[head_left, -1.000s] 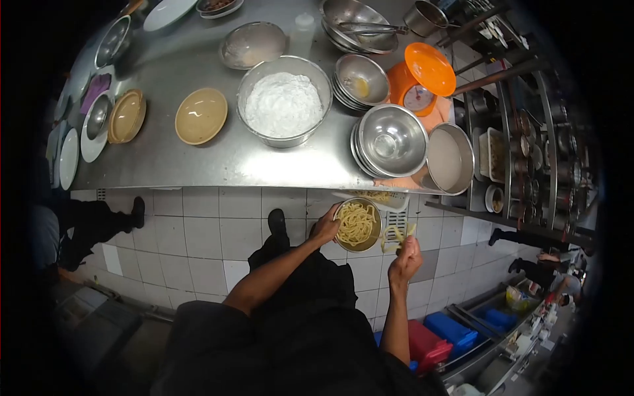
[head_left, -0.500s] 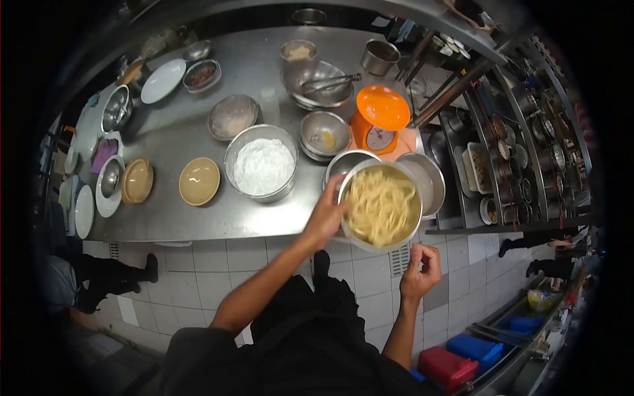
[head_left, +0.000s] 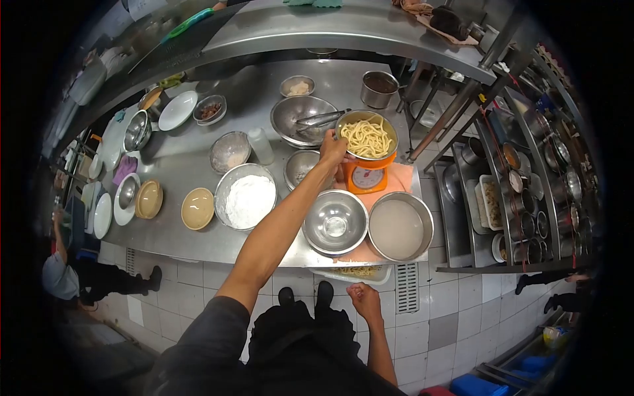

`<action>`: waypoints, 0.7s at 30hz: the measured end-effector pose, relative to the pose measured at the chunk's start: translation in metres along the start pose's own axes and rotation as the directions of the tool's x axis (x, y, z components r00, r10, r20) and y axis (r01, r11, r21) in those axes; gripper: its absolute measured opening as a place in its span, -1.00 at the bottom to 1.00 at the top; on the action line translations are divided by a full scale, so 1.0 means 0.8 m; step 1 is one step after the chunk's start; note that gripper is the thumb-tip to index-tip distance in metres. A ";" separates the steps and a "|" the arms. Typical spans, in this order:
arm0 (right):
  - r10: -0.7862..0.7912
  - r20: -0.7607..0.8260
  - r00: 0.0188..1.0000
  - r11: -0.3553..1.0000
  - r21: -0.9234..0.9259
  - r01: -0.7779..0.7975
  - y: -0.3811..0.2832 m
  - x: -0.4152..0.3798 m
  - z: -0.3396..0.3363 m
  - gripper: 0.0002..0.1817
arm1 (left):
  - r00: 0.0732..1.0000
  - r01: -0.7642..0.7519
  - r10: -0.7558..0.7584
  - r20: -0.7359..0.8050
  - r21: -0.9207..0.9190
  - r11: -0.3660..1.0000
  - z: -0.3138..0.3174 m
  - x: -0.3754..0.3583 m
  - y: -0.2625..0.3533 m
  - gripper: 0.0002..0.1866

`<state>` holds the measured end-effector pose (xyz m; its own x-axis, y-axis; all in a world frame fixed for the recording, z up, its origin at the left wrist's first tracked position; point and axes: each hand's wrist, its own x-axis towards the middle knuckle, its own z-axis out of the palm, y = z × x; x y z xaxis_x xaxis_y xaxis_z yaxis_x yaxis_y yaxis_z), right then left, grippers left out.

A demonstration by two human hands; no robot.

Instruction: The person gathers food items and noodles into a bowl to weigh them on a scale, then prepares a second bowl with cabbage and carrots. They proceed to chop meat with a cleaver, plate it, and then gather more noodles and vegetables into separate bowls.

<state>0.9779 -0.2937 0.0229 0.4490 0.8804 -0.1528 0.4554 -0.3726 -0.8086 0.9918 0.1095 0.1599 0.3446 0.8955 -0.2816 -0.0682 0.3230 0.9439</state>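
My left hand (head_left: 335, 148) is closed on the near left rim of a round steel bowl (head_left: 394, 140). Thick pale yellow noodles (head_left: 365, 137) fill this bowl, which sits on or just over the orange kitchen scale (head_left: 368, 178); contact with its pan is hidden. Below hangs my right hand (head_left: 365, 301), in front of the table edge, fingers curled in and nothing visible in them. An empty steel mixing bowl (head_left: 335, 223) and a steel pot of cloudy liquid (head_left: 399, 228) stand between my hands and the scale's near side.
A bowl of white powder (head_left: 246, 199) and a tan bowl (head_left: 197, 208) stand left on the steel table (head_left: 165, 231). Tongs (head_left: 320, 119) rest across a large bowl (head_left: 290, 115). An overhead shelf (head_left: 343, 36) spans the back; a loaded rack (head_left: 462, 198) stands right. Another person (head_left: 63, 274) is at far left.
My left hand has carried the noodle bowl away from me, from the near table edge to the scale. My right hand has dropped lower and left. The view has tilted up.
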 end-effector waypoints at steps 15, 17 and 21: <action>-0.208 0.036 0.977 0.974 -0.084 0.210 0.125 0.141 0.101 -0.63 | 0.999 0.007 -0.018 0.033 0.298 0.955 -0.030 -0.047 0.043 -0.13; -0.222 0.047 0.974 0.968 -0.109 0.225 0.117 0.129 0.100 -0.63 | 0.998 0.025 -0.041 0.048 0.296 0.955 -0.034 -0.049 0.048 -0.14; -0.026 0.215 0.976 0.942 -0.322 0.096 0.113 0.101 0.100 -0.56 | 0.999 0.018 -0.034 0.041 0.329 0.944 -0.025 -0.047 0.046 -0.16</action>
<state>0.9941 -0.2327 -0.1077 0.2611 0.9323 -0.2503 0.7199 -0.3608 -0.5929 0.9572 0.0937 0.2015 0.3844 0.8710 -0.3059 0.2504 0.2206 0.9427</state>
